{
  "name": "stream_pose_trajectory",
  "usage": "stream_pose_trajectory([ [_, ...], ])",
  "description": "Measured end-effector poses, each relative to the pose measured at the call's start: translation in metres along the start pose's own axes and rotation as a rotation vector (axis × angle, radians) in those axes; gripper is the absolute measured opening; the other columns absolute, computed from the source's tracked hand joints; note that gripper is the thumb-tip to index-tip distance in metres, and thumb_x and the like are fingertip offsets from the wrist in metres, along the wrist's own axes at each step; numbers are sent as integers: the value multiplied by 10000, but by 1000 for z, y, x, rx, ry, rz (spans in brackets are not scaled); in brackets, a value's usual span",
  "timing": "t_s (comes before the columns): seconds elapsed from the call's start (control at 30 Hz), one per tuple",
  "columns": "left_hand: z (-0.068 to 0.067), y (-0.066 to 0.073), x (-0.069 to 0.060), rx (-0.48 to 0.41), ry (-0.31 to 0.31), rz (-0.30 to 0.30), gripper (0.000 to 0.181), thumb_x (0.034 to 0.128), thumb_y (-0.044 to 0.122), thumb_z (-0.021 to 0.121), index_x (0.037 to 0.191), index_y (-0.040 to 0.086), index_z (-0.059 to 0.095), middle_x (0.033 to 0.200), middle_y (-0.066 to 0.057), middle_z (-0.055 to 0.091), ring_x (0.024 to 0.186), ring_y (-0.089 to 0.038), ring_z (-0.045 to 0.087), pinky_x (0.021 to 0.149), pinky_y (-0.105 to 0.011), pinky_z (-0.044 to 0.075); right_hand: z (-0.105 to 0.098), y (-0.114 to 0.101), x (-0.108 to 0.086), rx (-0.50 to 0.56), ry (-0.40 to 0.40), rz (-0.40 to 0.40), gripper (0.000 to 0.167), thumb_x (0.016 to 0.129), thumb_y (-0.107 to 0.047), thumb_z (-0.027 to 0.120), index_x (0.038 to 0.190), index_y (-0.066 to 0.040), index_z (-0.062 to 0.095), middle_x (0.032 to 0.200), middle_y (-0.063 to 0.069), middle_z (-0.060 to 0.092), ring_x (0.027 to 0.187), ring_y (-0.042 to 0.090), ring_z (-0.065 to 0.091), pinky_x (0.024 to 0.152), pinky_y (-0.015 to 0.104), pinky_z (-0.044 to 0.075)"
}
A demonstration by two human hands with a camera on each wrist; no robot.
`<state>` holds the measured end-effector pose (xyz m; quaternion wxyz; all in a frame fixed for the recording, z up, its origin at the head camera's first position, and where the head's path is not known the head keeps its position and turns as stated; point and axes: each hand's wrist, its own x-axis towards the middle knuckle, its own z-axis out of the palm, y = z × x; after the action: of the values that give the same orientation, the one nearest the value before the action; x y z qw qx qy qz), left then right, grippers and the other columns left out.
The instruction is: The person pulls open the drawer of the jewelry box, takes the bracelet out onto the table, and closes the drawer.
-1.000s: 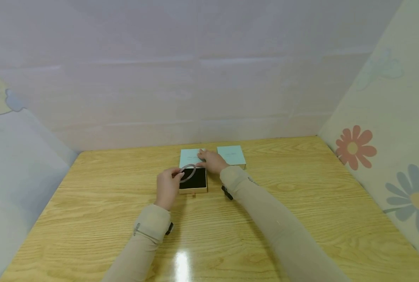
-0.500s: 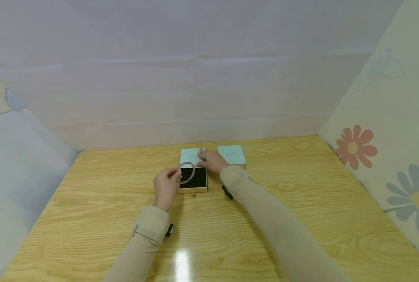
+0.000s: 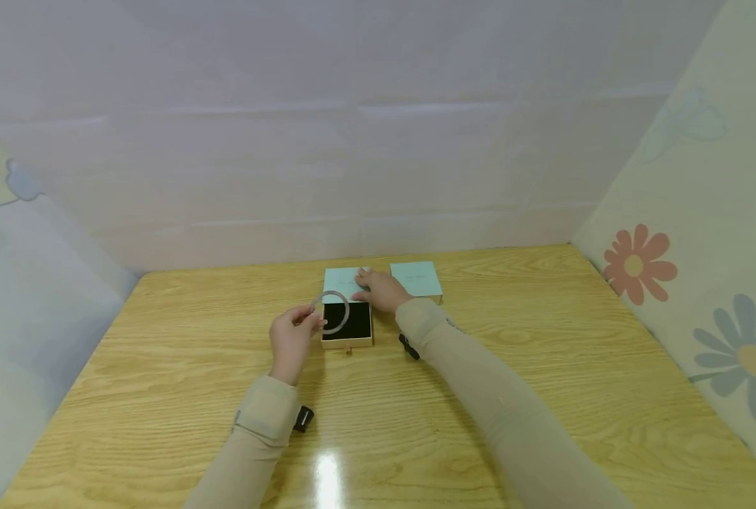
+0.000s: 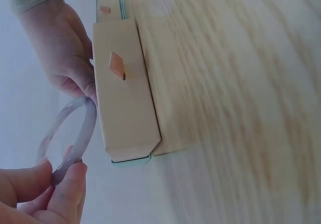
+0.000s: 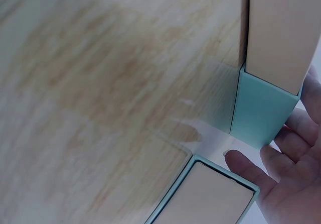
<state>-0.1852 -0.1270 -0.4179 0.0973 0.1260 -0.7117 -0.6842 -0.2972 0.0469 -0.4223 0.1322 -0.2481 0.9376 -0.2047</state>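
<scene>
1. Pale lilac-grey creased sheeting (image 3: 352, 155) hung behind the yellow wood-grain table (image 3: 575, 367), with a flower-printed cream panel (image 3: 721, 233) along the right.
2. Over the last second, your left hand (image 3: 291, 343) had drifted slightly left, and the glossy grey-mauve ring-shaped bangle (image 4: 89, 123) had turned to show you a rounder face.
3. Your left thumb and fingers pinched that bangle, which stood tilted above the left part of the shallow beige drawer (image 3: 347, 343) with its black inside; judging by this, it was held free, not laid down.
4. Your right hand (image 3: 384, 291) had stayed at the right edge of the flat pale-turquoise box (image 3: 338, 281) from which the drawer stuck out, probably steadying it; whether its fingers gripped or merely rested could not be told.
5. The drawer's front wall, with its small orange pull tab (image 4: 117, 64), faced you. A second flat turquoise box (image 3: 416, 271) sat just beyond your right hand, so room was tight there; sheeting rose close behind both boxes, while wood ran wide to your left and towards you.
</scene>
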Motion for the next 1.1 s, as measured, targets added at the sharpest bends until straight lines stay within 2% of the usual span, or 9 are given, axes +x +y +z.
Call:
stream_pose_trajectory([
  [0.23, -3, 2, -1, -84, 4, -41, 264, 918, -101, 593, 1147, -229, 563, 1021, -324, 597, 695, -110, 668, 749, -240, 573, -1, 0, -1, -1, 7, -4, 607, 987, -333, 543, 1490, -56, 345, 1577, 110, 225, 1454, 278, 171, 1170, 411, 211],
  [0.33, -4, 3, -3, -104, 11, -58, 266, 920, -100, 590, 1146, -235, 554, 1039, -324, 597, 694, -103, 666, 718, -203, 567, -2, 0, -1, -1, 2, -1, 605, 989, -332, 542, 1489, -56, 344, 1577, 103, 223, 1454, 280, 170, 1171, 413, 206],
  [0.5, -7, 5, -6, -98, 14, -91, 268, 931, -79, 588, 1152, -228, 552, 1043, -315, 609, 714, -109, 671, 686, -176, 558, -2, 2, 0, 11, -8, 9, 602, 992, -329, 534, 1493, -63, 333, 1582, 91, 207, 1458, 269, 156, 1175, 407, 195],
  [0.63, -9, 7, -7, -112, 13, -114, 289, 935, -73, 587, 1176, -225, 542, 1045, -297, 611, 713, -95, 662, 716, -185, 560, -1, 3, 1, 17, -7, 8, 606, 990, -333, 537, 1493, -65, 333, 1583, 93, 202, 1458, 267, 154, 1175, 404, 196],
  [0.9, -18, 5, -5, -135, 9, -112, 300, 945, -60, 578, 1190, -226, 529, 934, -204, 644, 692, -63, 660, 696, -166, 553, 1, 5, 2, 24, -5, 7, 610, 987, -331, 542, 1495, -67, 331, 1586, 100, 203, 1458, 270, 151, 1172, 412, 202],
  [1.1, -24, 4, -3, -122, 17, -123, 314, 954, -39, 575, 1213, -211, 527, 991, -230, 637, 687, -40, 659, 705, -163, 552, 1, 4, 1, 19, -2, 1, 603, 988, -323, 540, 1493, -62, 339, 1584, 93, 203, 1456, 274, 162, 1167, 415, 219],
])
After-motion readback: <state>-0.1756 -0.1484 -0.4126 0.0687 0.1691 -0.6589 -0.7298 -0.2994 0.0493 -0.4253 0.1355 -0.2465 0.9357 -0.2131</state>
